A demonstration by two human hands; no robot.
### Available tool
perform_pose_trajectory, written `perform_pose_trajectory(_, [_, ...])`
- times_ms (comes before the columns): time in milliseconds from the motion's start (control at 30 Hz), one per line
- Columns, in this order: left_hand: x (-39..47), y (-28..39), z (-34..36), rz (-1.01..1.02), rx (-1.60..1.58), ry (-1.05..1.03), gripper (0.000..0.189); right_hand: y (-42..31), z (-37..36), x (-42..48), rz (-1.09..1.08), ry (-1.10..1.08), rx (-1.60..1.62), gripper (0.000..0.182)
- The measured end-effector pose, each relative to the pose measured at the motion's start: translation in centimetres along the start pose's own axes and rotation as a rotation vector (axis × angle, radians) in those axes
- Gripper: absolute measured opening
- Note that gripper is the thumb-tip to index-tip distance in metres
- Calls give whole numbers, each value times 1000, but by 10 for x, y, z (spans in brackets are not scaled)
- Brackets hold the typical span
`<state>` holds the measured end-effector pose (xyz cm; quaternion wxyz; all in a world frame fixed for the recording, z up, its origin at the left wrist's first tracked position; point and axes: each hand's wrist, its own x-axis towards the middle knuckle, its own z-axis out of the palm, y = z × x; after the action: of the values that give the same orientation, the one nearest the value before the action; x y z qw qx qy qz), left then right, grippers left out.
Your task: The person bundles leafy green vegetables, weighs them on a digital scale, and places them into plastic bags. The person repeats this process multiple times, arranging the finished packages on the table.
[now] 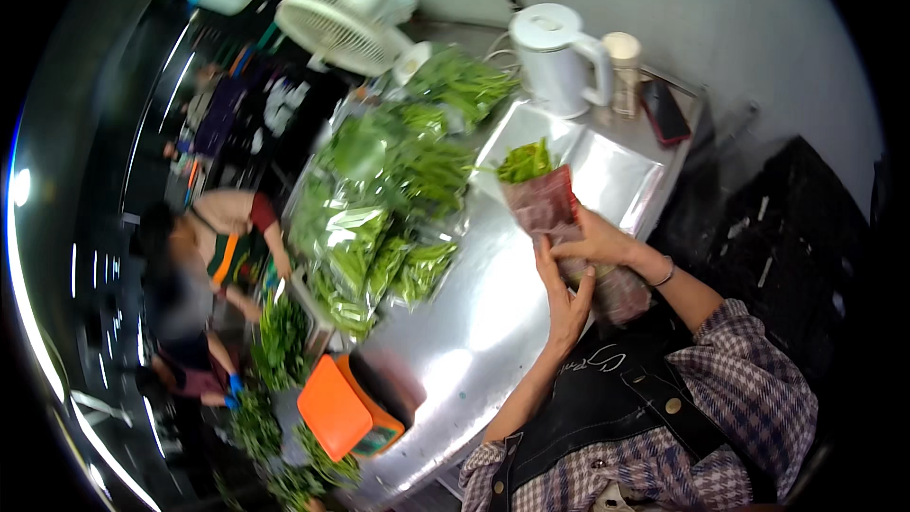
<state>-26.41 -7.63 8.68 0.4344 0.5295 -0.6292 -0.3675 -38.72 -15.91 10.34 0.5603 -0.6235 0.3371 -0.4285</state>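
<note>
A long bundle wrapped in reddish-brown mesh-like material (540, 203) is held between my two hands, tilted, with green leaves (526, 161) sticking out of its upper end. My right hand (597, 238) closes around the wrap's right side, its fingers partly hidden. Against the left and lower side of the wrap lies my left hand (567, 299), thumb and fingers pressed to it. The bundle's lower end is by my black apron. Left of the hands, clear plastic bags of leafy greens (362, 242) are heaped on the shiny metal table (455, 341).
An orange scale (338, 409) stands at the table's near left. A white electric kettle (558, 64), a jar (623, 75), a phone (665, 112) and a fan (341, 28) are at the back. Co-workers handle loose greens (281, 338) on the far left.
</note>
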Motion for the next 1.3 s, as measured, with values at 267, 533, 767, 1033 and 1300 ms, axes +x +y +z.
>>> perform_pose_trajectory(267, [100,-51,86,63,411,-164,50,14,-136,-111,232,382,114,77])
perform_pose_trajectory(533, [106,-104,116,32,606,-252,26,23,-149,-117,270,440,-44,76])
perform_pose_trajectory(767, [98,-117,128,91,765,-248,33,27,-145,-89,230,313,-15,73])
perform_pose_trajectory(1033, [92,-71,117,42,679,-269,34,9,-139,-84,231,297,-102,74])
perform_pose_trajectory(1300, [119,-110,100,-190,294,-291,22,18,-143,-96,183,366,-219,80])
